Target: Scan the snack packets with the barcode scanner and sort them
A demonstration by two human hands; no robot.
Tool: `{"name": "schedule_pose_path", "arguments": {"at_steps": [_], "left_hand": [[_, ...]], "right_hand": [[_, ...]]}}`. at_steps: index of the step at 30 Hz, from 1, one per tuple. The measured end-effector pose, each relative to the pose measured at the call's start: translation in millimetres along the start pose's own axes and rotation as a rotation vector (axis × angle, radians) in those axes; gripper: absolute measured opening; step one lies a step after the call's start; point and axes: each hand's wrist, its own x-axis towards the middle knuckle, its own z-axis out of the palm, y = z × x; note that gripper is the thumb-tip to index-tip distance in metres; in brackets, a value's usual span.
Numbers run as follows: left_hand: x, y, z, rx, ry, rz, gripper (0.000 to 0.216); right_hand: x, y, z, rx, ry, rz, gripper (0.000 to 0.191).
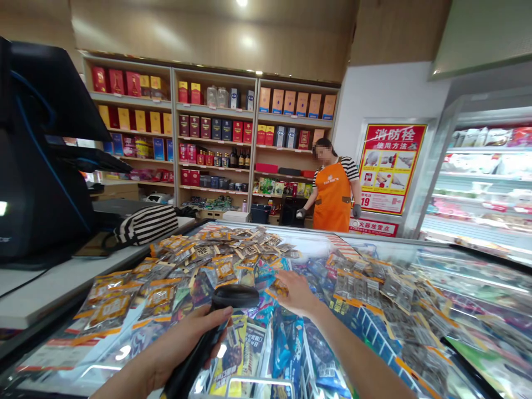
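My left hand (183,335) is wrapped round the handle of a black barcode scanner (235,296), whose head points forward and right. To the right of the scanner head, my right hand (297,293) has its fingers bent round a small orange-and-brown snack packet (279,288); the fingers partly cover it. Beneath both hands is a glass-topped freezer with many similar packets (224,267) spread over its top. Yellow packs (233,349) and blue packs (287,338) show below in white wire baskets (305,354).
A checkout screen (54,88) stands at the left, with a striped bag (146,224) on the counter. More packets (390,288) lie to the right. Beyond the freezer, a person in an orange apron (332,194) stands before shelves (214,112) of boxes. At far right is a lit chiller (486,166).
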Motion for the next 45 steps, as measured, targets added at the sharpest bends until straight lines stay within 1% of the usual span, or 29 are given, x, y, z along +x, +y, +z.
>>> {"name": "schedule_pose_path", "arguments": {"at_steps": [2,5,7,8,9,11,12,14,15,17,18,19,20,22,25,27,29,32,36,40,45], "left_hand": [[-3,1,-2,0.011,0.04,-0.038,0.033],[-5,4,-3,0.012,0.086,-0.071,0.034],[-5,5,-3,0.006,0.088,-0.08,0.034],[-4,5,-3,0.004,0.085,-0.085,0.034],[-4,4,-3,0.002,0.083,-0.086,0.034],[-3,3,-4,-0.007,0.073,-0.072,0.033],[-2,2,-5,-0.009,0.066,-0.063,0.033],[-2,0,-4,-0.009,0.052,-0.046,0.032],[-3,0,-4,-0.006,0.044,-0.041,0.032],[-4,1,0,0.008,0.022,-0.033,0.032],[-4,2,2,0.013,0.011,-0.03,0.032],[-4,4,5,0.018,-0.005,-0.031,0.032],[-3,6,9,0.026,-0.026,-0.038,0.031],[-1,9,17,0.041,-0.077,-0.058,0.031],[5,12,30,0.042,-0.182,-0.043,0.03],[9,11,38,0.028,-0.248,-0.025,0.031],[11,10,43,0.019,-0.287,-0.033,0.031],[12,8,46,0.011,-0.29,-0.065,0.031],[11,6,45,0.003,-0.296,-0.03,0.032],[11,6,46,-0.001,-0.289,-0.023,0.032],[13,6,46,-0.018,-0.289,-0.022,0.031]], "right_hand": [[2,5,0,-0.051,-0.06,0.035,0.058],[3,10,-6,-0.074,-0.18,0.052,0.062],[0,10,-11,-0.106,-0.209,0.04,0.069],[-2,9,-13,-0.131,-0.203,0.033,0.071],[-5,9,-14,-0.155,-0.178,0.025,0.069],[-9,9,-14,-0.158,-0.094,0.007,0.051],[-10,11,-13,-0.116,-0.045,0.012,0.042],[-12,17,-11,0.09,0.071,0.098,0.035],[-12,20,-11,0.26,0.147,0.187,0.035],[-13,27,-12,0.706,0.307,0.397,0.035],[-14,30,-14,0.943,0.367,0.476,0.033],[-16,32,-17,1.163,0.406,0.522,0.032],[-18,33,-20,1.351,0.427,0.542,0.031],[-22,34,-26,1.61,0.434,0.542,0.03],[-26,33,-33,1.794,0.421,0.535,0.029],[-27,34,-34,1.82,0.4,0.54,0.032],[-27,34,-35,1.805,0.389,0.56,0.037],[-26,34,-36,1.745,0.357,0.562,0.046],[-27,34,-38,1.639,0.296,0.531,0.053],[-28,36,-37,1.671,0.286,0.504,0.054],[-28,34,-36,1.672,0.282,0.522,0.055]]}}
